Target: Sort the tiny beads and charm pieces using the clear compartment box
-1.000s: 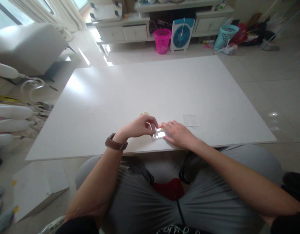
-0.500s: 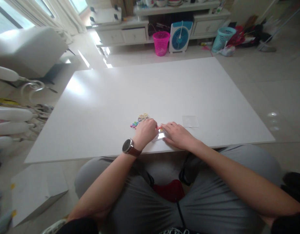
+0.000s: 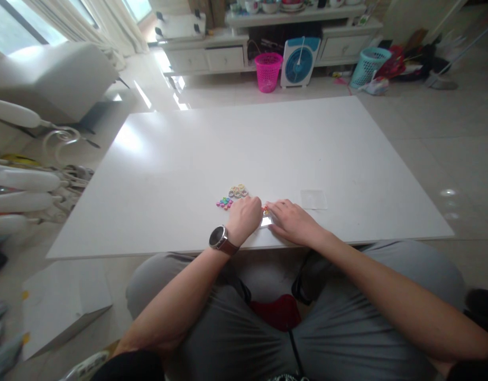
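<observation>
A small clear box [image 3: 265, 221] with a shiny surface lies on the white table between my hands, close to the near edge. Small red and yellow pieces [image 3: 266, 210] show at its far side. My right hand [image 3: 293, 219] grips the box's right side, fingers beyond and thumb on the near side. Curled fingers on my left hand [image 3: 246, 216] are pressed together at the box's left; what they hold is hidden. Beside that hand lie several small coloured pieces [image 3: 224, 203], and just behind them several pale rings [image 3: 238, 191]. A clear flat square [image 3: 313, 200] rests right of my right hand.
The white table [image 3: 228, 143] reflects window light at its far left. White chair parts [image 3: 27, 180] stand to the left. Beyond the table are a pink basket [image 3: 268, 74], a blue-and-white fan [image 3: 300, 62] and a light-blue basket [image 3: 369, 67].
The whole view has shifted slightly, so things appear farther right. My left hand has moved a little to the right, uncovering more coloured pieces. My right hand stays at the box.
</observation>
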`<state>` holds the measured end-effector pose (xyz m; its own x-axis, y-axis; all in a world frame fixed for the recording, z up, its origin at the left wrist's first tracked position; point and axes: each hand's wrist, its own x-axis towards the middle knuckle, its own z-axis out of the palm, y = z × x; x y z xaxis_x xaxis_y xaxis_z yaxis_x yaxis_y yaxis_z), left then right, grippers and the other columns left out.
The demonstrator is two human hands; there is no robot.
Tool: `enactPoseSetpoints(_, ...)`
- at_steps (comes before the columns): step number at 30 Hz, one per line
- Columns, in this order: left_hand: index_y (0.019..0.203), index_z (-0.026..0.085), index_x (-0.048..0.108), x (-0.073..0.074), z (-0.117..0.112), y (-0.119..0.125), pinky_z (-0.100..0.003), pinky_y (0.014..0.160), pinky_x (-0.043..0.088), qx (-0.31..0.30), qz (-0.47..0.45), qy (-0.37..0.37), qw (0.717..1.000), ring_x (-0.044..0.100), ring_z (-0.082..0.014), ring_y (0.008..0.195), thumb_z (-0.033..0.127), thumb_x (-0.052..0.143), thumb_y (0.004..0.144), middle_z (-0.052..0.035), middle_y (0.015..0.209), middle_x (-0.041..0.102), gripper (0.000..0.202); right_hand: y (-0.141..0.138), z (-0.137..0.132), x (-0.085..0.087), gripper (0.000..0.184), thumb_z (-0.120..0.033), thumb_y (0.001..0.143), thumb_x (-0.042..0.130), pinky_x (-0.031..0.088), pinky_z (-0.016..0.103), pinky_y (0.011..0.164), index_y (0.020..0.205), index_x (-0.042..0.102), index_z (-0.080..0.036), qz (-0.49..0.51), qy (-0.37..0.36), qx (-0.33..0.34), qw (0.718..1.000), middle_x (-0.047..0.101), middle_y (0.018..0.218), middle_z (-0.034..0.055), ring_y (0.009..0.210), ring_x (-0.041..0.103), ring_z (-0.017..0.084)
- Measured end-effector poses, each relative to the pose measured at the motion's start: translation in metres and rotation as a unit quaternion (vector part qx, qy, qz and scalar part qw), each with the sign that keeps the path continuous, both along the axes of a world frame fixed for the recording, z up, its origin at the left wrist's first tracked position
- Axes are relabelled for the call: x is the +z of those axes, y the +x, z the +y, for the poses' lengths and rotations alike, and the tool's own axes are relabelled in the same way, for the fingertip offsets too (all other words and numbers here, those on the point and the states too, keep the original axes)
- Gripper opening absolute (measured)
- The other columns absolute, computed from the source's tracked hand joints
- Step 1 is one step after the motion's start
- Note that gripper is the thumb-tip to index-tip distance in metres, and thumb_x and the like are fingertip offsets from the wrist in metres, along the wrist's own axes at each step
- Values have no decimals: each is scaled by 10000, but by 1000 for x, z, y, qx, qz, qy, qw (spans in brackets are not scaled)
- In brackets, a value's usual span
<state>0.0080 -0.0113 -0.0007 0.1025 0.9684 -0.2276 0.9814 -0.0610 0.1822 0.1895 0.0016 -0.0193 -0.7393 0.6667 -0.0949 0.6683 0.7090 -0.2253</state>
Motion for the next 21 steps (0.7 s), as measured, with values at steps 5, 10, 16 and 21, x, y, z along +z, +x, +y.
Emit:
enactPoseSetpoints(5, 983, 140, 771, -5, 1, 0, -342, 809, 516, 18, -20, 6, 1000, 711, -266, 929, 256, 521, 950, -173, 961, 754, 278, 0, 0, -1, 551, -336, 982, 538, 436, 441, 1042, 1475, 449, -108, 3, 0, 1, 1000, 594, 1392, 183, 1265, 499, 329)
enactPoseSetpoints(10, 939, 150, 783, -5, 3, -2, -346, 807, 515, 13, -33, 21, 999, 707, -270, 918, 263, 550, 923, -160, 934, 758, 259, 1, 0, -2, 557, -343, 984, 540, 438, 435, 1037, 1476, 448, -96, 3, 3, 3, 1000, 595, 1387, 179, 1251, 504, 331)
enactPoseSetpoints(16, 949, 165, 773, -5, 3, -3, -343, 802, 513, -3, -21, 18, 1000, 701, -254, 902, 286, 539, 933, -133, 922, 755, 264, 1, 0, -2, 554, -354, 978, 559, 441, 448, 1031, 1463, 462, -104, 8, 2, -1, 1000, 597, 1383, 182, 1254, 503, 332)
enactPoseSetpoints(21, 927, 175, 768, 2, 7, -13, -327, 799, 509, 6, -74, 27, 997, 682, -224, 871, 283, 584, 892, -109, 942, 758, 216, 1, 0, -3, 556, -355, 971, 574, 448, 449, 1025, 1463, 471, -119, 5, 7, 0, 1000, 594, 1400, 171, 1248, 504, 334)
